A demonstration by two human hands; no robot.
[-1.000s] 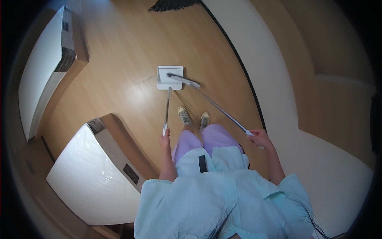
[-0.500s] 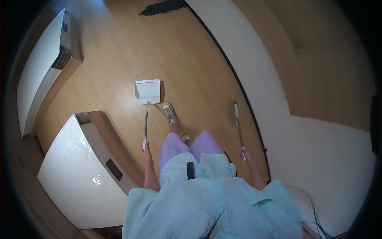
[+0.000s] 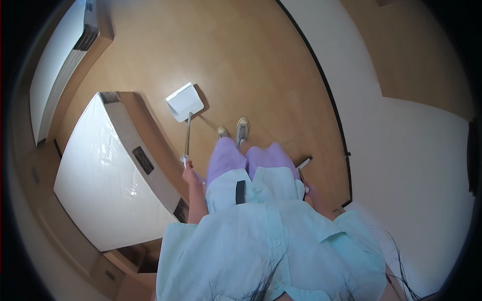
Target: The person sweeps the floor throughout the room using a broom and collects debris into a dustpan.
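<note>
My left hand (image 3: 190, 174) is closed around the grip of a long-handled dustpan. Its white pan (image 3: 185, 102) hangs ahead of my feet, turned slightly to the left, with nothing visible in it. At my right hip, partly behind my shirt, my right hand (image 3: 310, 194) grips a thin-handled broom. The broom's narrow head (image 3: 304, 163), white with a dark edge, points forward and right beside my thigh. Much of the broom's handle is hidden.
A plastic-wrapped white mattress (image 3: 110, 180) on a wooden base stands close on my left. Another wrapped mattress (image 3: 57, 70) lies farther ahead on that side. The wood-look floor (image 3: 241, 60) meets a white wall (image 3: 386, 165) with a dark skirting (image 3: 321, 70) on my right.
The mattresses and wall have shifted up in the picture, and the dark fluffy object at the top is gone from view. The dustpan has twisted; the broom has swung back toward my hip.
</note>
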